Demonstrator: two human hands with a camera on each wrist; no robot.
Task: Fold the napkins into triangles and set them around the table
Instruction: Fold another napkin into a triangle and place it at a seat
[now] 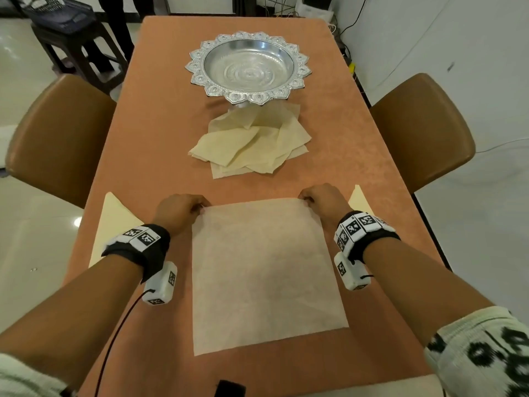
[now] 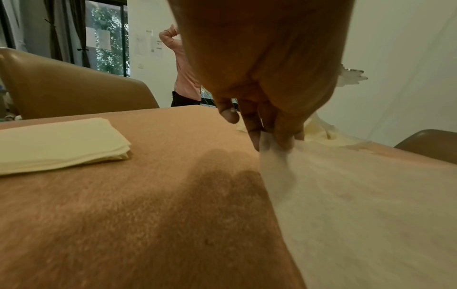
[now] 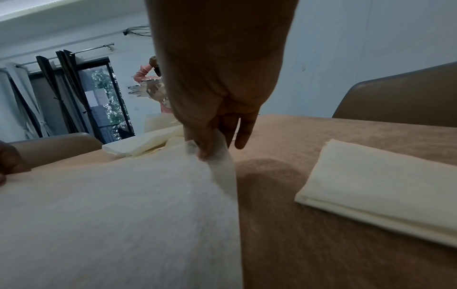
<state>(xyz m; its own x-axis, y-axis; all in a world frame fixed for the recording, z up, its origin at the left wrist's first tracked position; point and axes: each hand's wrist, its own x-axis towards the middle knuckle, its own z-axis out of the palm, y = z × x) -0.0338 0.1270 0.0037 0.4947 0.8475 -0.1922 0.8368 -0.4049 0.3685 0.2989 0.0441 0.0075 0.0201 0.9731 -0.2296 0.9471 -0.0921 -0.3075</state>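
Note:
A pale square napkin point(image 1: 264, 270) lies spread flat on the orange table point(image 1: 160, 130) in front of me. My left hand point(image 1: 179, 209) pinches its far left corner point(image 2: 268, 144). My right hand point(image 1: 322, 200) pinches its far right corner point(image 3: 215, 154), lifted slightly off the cloth. A folded cream triangle napkin point(image 1: 113, 222) lies to the left of my left wrist point(image 2: 56, 144). Another folded napkin point(image 1: 359, 200) lies beside my right wrist point(image 3: 380, 187). A loose pile of unfolded napkins point(image 1: 252, 141) sits further up the table.
An ornate silver pedestal bowl point(image 1: 248, 67) stands beyond the pile. Brown chairs flank the table at the left point(image 1: 57, 138) and right point(image 1: 420, 130). A dark stool with a basket point(image 1: 71, 32) stands at the far left. A person point(image 2: 185, 78) stands beyond the table.

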